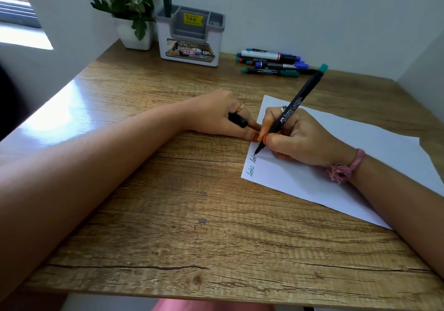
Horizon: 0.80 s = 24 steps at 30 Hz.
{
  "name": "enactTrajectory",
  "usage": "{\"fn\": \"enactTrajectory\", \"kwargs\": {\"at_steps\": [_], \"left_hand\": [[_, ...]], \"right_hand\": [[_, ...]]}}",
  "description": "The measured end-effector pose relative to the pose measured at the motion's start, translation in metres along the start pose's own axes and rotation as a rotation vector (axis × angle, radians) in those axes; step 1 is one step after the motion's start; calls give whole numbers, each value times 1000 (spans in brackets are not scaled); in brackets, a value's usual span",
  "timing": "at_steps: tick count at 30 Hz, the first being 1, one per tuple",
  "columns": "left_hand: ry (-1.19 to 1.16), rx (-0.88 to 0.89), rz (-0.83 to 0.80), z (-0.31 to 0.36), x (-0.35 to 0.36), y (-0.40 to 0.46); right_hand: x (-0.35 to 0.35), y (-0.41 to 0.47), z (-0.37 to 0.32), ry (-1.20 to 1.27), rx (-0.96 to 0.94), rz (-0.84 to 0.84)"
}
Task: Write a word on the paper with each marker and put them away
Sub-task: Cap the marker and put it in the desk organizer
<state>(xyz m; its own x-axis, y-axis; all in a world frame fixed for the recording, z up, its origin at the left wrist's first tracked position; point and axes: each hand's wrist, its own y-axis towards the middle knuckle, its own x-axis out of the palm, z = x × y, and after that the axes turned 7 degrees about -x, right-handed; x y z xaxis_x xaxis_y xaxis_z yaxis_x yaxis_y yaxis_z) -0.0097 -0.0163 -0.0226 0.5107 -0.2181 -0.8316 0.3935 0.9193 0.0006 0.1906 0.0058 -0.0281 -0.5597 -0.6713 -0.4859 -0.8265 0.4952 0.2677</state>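
My right hand (pixel 302 140) grips a black marker (pixel 292 110) with a green end, its tip touching the white paper (pixel 360 166) near the sheet's left edge. Green handwriting (pixel 252 166) runs along that edge. My left hand (pixel 225 116) rests on the desk beside the paper, its fingers curled round the marker's black cap (pixel 237 119), fingertips at the paper's edge. Several capped markers (pixel 271 62) in blue and green lie in a pile at the back. One dark green marker (pixel 166 2) stands in the grey and white pen holder (pixel 189 39).
A white pot of white flowers (pixel 129 10) stands left of the holder at the back. White walls enclose the wooden desk (pixel 168 214) on the left, back and right. The desk's front edge runs along the bottom.
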Motion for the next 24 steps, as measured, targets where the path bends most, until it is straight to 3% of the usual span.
{"fn": "enactTrajectory", "kwargs": {"at_steps": [24], "left_hand": [[8, -1, 4, -2, 0, 1]], "right_hand": [[1, 0, 1, -20, 1, 32]]}}
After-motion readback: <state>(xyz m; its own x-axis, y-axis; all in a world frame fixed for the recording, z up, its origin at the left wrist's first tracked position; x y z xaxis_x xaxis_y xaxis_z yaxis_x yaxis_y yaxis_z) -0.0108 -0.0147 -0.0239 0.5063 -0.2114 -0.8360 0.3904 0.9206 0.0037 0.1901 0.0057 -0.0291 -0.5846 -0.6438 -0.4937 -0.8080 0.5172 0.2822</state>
